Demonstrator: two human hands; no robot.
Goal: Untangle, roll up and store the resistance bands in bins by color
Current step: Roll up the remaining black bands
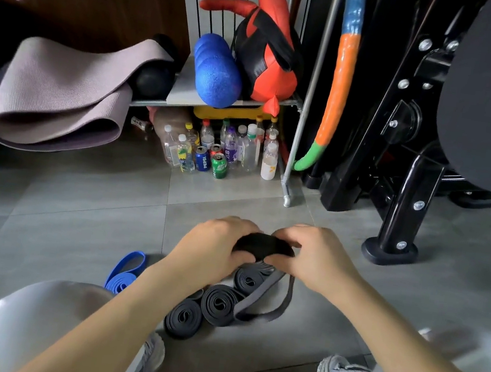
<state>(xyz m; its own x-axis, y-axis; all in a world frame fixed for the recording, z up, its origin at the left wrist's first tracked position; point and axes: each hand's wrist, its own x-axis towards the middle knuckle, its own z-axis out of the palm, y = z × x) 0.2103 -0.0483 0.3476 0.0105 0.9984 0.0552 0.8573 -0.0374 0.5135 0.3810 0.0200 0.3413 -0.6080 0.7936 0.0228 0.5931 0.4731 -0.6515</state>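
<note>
Black band roll [262,245] between left grip [213,244] and right grip [317,258], above grey rolls [218,303].

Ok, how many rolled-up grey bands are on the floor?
3: near roll lowest in view, middle roll beside it, far roll under the black band held by left hand and right hand. Another may be hidden beneath them.
</note>
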